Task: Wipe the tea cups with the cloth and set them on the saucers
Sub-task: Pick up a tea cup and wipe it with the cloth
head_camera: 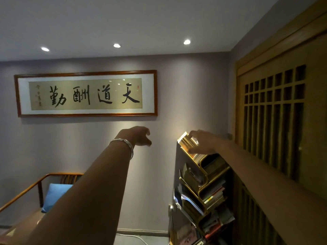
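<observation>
Tea cups, cloth and saucers are out of frame. Right hand (pixel 201 143) rests fingers spread on the top books (pixel 185 141) of a gold zigzag bookshelf (pixel 203 183), its slanted compartments stuffed with books and magazines. Left hand (pixel 139 136) hangs loosely curled, empty, before the wall (pixel 88 147).

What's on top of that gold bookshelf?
A slanted stack of books fills the gold bookshelf's top slot, and the right hand rests on them. The hand covers part of the stack, so their covers can't be read.
</observation>
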